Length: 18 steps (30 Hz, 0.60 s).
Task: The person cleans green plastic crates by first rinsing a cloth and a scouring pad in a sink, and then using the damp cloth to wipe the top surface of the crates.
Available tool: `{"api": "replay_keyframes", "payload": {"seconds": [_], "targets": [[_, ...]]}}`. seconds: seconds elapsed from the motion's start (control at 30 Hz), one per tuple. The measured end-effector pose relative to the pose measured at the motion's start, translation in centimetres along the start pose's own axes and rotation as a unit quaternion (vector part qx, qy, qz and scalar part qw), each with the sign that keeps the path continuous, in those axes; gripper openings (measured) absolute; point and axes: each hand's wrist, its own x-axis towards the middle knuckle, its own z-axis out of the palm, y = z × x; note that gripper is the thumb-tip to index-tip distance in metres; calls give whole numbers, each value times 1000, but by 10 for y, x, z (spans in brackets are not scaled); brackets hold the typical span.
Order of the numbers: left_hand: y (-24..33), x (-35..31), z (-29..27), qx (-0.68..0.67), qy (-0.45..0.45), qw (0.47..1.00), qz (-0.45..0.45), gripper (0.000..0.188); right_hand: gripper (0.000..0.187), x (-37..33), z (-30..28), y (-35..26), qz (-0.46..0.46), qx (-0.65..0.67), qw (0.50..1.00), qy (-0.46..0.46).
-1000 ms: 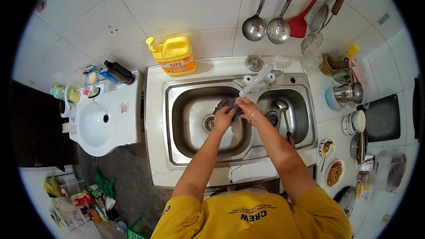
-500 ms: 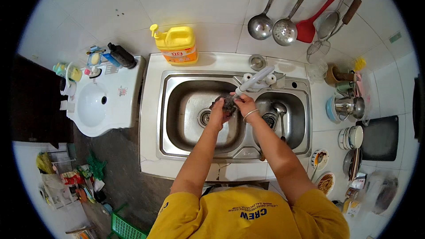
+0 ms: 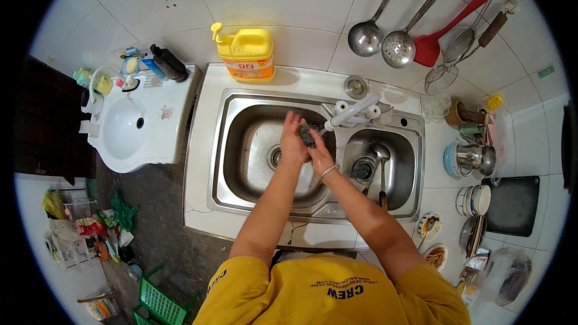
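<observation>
A dark grey, wiry scourer (image 3: 308,135) is between my two hands over the right side of the large sink basin (image 3: 245,168). My left hand (image 3: 293,139) presses along its left side with fingers stretched away from me. On the near right, my right hand (image 3: 321,153) grips it, a bangle on that wrist. The white faucet (image 3: 355,112) points its spout at the scourer, and water seems to run onto it. In the smaller basin lie a ladle (image 3: 380,155) and another long-handled utensil beside it.
A yellow pump jug (image 3: 247,54) stands behind the sink. Ladles and a red spatula (image 3: 428,48) hang on the wall. Bowls (image 3: 475,201), plates of food (image 3: 436,257) and a black board (image 3: 512,206) crowd the right counter. At left is a white washbasin (image 3: 123,135).
Both hands have drawn slightly toward me from the spout with the scourer. My left fingers have straightened, and my right hand has dropped lower. The whole view has shifted and tilted a little.
</observation>
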Motion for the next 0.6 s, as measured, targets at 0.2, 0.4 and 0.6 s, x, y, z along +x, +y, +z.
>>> {"api": "replay_keyframes", "payload": {"seconds": [0.2, 0.4, 0.6], "targets": [[-28, -17, -24, -48, -44, 977, -204, 33, 47, 36, -19, 8, 70, 28, 996, -48], [-25, -3, -40, 48, -78, 989, -119, 44, 48, 25, -26, 12, 217, 56, 974, -23], [-28, 1, -45, 88, -43, 988, -118, 30, 35, 12, -36, 24, 77, -253, 964, -32]]}}
